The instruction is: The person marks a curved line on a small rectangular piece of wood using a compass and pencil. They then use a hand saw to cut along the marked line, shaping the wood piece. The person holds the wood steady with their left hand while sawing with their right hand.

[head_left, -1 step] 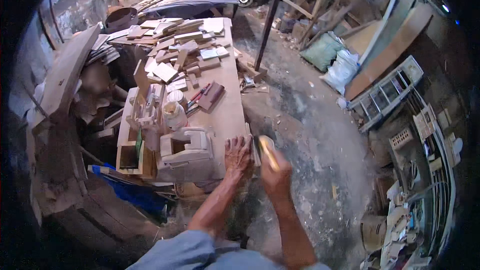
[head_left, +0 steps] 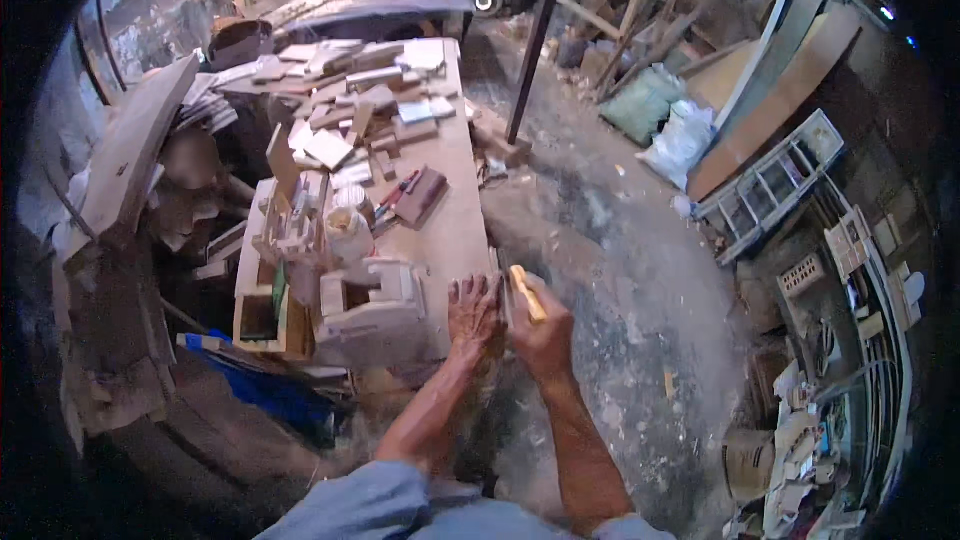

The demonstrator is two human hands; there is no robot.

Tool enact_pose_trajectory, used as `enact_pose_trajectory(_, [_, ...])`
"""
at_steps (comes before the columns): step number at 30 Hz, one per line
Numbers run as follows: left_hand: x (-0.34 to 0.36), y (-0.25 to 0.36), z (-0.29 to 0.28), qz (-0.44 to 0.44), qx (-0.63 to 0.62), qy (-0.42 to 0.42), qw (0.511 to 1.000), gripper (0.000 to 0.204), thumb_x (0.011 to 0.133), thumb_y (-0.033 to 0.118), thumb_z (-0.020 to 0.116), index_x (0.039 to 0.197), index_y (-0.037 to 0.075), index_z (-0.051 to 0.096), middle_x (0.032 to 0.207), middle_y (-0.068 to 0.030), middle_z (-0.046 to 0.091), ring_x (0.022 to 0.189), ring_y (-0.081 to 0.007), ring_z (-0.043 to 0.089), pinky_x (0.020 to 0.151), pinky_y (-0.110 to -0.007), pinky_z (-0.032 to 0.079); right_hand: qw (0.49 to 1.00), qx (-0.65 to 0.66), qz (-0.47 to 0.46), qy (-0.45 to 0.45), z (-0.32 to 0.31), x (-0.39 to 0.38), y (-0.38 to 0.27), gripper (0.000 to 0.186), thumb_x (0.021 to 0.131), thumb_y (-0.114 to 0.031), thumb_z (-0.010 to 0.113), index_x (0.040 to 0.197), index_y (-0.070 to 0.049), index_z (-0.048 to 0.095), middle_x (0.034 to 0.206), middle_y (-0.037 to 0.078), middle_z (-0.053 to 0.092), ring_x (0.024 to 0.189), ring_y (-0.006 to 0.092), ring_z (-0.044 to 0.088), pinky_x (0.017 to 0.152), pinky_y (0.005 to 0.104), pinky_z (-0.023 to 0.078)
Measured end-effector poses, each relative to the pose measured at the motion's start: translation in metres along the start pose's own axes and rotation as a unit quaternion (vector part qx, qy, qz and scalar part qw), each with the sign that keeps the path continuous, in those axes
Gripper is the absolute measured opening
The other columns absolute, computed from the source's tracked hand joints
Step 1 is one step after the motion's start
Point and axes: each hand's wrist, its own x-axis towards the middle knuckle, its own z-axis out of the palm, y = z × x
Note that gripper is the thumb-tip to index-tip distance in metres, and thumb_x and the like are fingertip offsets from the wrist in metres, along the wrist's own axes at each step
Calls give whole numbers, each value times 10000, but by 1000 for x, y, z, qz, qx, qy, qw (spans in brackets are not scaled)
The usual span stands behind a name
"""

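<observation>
My left hand (head_left: 474, 315) lies flat on the near right corner of the workbench (head_left: 425, 240), fingers stretched forward. A thin strip of wood (head_left: 494, 262) shows along the bench edge beside its fingertips. Just right of that edge, my right hand (head_left: 543, 338) is closed around the yellow wooden handle (head_left: 527, 292) of a hand tool; its working end is hidden or blurred, so its kind is unclear. Left of my left hand sits a wooden box-like piece (head_left: 395, 290) with a notched opening.
Jars (head_left: 347, 232), pens (head_left: 400, 190) and a brown block (head_left: 422, 195) stand or lie farther up the bench. Many wood offcuts (head_left: 330, 148) are heaped beyond. A dark post (head_left: 535, 50) rises past the bench. On the right are sacks (head_left: 680, 145) and a ladder (head_left: 785, 185).
My right hand has shifted slightly left and forward, bringing the tool handle closer to the bench edge. My left hand keeps its place.
</observation>
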Motion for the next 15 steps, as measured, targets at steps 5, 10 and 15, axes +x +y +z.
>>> enact_pose_trajectory(5, [0,1,10,24,-20,74,997,667,798,346,624,1428,166,501,1244,-116,554,1191,-287,503,1099,-498,312,1000,-8,-20,19,15,17,24,313,956,-172,609,1170,56,628,992,283,678,955,312,704,802,388,532])
enact_pose_trajectory(10, [-9,3,-7,-23,-23,16,999,685,755,310,649,1417,185,523,1193,-109,561,1171,-284,506,1090,-505,319,1000,-8,16,1,-45,-80,-42,315,962,-153,615,1197,56,621,1047,237,700,993,266,692,852,378,531])
enact_pose_trajectory(15, [1,-3,8,13,22,47,999,685,759,327,650,1417,187,521,1200,-105,559,1181,-282,502,1096,-516,311,995,-2,91,-43,-85,-95,-81,324,973,-167,608,1217,46,615,1077,222,697,1006,241,682,858,347,527])
